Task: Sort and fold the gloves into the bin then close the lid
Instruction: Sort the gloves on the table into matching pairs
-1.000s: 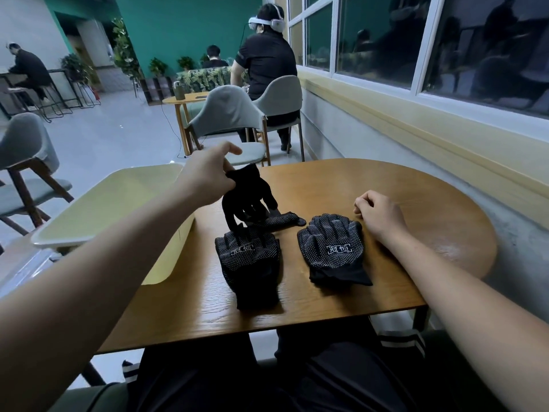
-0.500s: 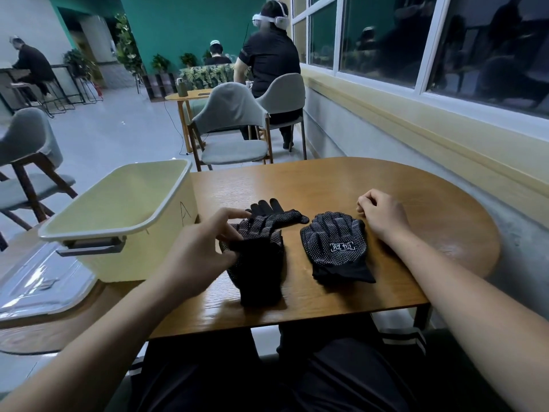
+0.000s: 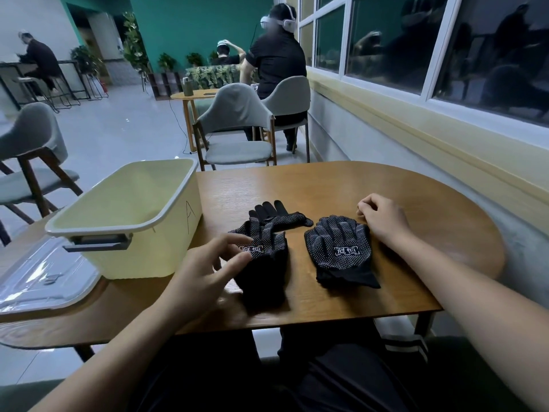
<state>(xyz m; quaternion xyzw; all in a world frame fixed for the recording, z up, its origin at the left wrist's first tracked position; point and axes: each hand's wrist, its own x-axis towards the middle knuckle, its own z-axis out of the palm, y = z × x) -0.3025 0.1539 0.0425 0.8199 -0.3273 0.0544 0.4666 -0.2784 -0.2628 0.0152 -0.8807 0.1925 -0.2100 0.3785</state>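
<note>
Two piles of black gloves with white dots lie on the wooden table [image 3: 341, 185]. The left pile [image 3: 267, 257] has another glove's fingers [image 3: 269, 209] sticking out behind it. The right pile [image 3: 340, 251] lies flat, palm up. My left hand [image 3: 205, 272] hovers at the left pile's near left edge, fingers spread and touching it, holding nothing. My right hand [image 3: 383, 221] rests in a loose fist on the table just right of the right pile. The pale yellow bin [image 3: 166, 242], marked A, stands open at the left. Its clear lid [image 3: 38, 281] lies flat beside it.
Grey chairs [image 3: 237, 126] stand beyond the table's far edge, another chair [image 3: 32, 150] at the left. A wall with windows [image 3: 430, 120] runs along the right side. Other people [image 3: 276, 58] sit at a table farther back.
My left hand has laid down the glove it held up a second ago and come back to the left pile's near side. My view has tilted, showing the whole bin and lid. My right hand has stayed put.
</note>
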